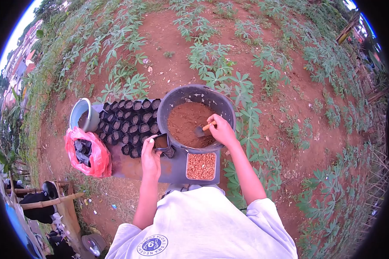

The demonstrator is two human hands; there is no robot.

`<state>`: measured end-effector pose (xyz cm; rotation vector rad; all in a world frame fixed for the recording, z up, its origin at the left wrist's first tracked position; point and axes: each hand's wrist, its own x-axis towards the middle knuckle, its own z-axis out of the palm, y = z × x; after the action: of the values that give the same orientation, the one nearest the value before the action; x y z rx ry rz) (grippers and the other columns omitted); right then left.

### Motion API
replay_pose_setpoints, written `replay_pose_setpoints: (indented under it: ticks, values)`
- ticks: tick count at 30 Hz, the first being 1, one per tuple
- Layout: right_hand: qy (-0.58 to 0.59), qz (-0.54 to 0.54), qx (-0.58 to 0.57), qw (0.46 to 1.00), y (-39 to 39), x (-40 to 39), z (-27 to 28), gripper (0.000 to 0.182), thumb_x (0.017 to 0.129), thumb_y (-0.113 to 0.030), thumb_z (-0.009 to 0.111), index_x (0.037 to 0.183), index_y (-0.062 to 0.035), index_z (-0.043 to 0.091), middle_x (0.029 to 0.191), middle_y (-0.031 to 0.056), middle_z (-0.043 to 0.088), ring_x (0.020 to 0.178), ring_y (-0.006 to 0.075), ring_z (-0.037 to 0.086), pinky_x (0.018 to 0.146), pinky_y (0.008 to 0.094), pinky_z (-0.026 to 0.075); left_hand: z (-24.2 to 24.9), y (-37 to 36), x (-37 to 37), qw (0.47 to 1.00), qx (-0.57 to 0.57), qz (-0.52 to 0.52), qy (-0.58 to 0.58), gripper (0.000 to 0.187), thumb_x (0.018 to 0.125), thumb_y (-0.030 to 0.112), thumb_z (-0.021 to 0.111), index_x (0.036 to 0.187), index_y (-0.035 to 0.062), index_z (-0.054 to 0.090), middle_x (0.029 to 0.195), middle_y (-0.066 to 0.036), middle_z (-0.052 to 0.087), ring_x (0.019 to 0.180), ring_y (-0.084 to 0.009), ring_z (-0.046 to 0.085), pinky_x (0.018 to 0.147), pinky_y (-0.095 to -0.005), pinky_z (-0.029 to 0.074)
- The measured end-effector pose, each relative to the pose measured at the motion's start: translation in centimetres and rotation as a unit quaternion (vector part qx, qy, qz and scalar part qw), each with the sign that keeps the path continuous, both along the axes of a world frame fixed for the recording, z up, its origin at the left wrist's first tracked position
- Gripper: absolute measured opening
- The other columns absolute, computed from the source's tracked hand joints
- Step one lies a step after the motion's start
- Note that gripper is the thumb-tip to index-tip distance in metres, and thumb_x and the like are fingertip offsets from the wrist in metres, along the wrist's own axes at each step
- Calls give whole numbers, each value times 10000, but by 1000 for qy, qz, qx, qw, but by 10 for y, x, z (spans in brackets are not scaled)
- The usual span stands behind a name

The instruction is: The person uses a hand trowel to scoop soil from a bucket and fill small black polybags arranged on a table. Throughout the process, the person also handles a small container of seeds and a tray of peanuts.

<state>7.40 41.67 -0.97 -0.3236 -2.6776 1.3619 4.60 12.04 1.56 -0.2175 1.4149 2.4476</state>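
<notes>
My right hand (221,131) is closed round the orange handle of a small trowel (200,131), whose blade touches the brown soil (188,118) inside a large black tub (165,102). In my left hand (150,159) is a black seedling bag (161,141), held upright by its side at the tub's near left rim. Some soil shows inside that bag. Several more black seedling bags (135,117) filled with soil stand in rows left of the tub. A clear square container of tan seeds (201,166) sits just below the tub.
A grey-blue table (127,167) carries these things. At its left end are a pale bucket (92,120) with soil and a red plastic bag (100,162) holding black bags. Leafy plants (212,60) grow in red earth beyond. A bamboo rail (52,203) stands at lower left.
</notes>
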Motion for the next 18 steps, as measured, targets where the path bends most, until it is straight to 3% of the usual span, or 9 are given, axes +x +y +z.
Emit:
replay_pose_setpoints:
  ticks: [4, 5, 12, 18]
  values:
    - [10, -29, -32, 999, -1, -4, -8, 136, 865, -54, 581, 998, -29, 579, 960, 120, 655, 924, 276, 669, 834, 376, 517, -8, -24, -15, 1000, 11, -14, -25, 282, 1010, 255, 516, 1194, 54, 584, 1131, -70, 639, 1062, -177, 608, 949, -367, 472]
    - [17, -36, -46, 998, -2, -6, -11, 119, 869, -39, 579, 987, -26, 581, 932, 102, 650, 899, 235, 657, 823, 354, 511, -13, -30, -20, 999, 10, -17, -32, 285, 1008, 257, 520, 1199, 55, 581, 1133, -69, 638, 1067, -180, 607, 955, -368, 470]
    - [-19, -98, -99, 990, -22, -11, -10, 87, 878, -28, 577, 966, -22, 577, 892, 80, 641, 884, 202, 640, 804, 334, 504, -19, -51, -54, 992, 51, -90, -74, 271, 1006, 251, 519, 1194, 67, 580, 1138, -67, 633, 1083, -186, 598, 976, -377, 459]
    - [-31, -128, -151, 980, -28, -15, -15, 60, 873, -11, 578, 929, -31, 577, 865, 48, 631, 751, 138, 619, 687, 293, 497, -14, -56, -85, 989, 76, -112, -65, 266, 1014, 247, 513, 1190, 65, 592, 1110, -45, 629, 1044, -155, 593, 933, -342, 459]
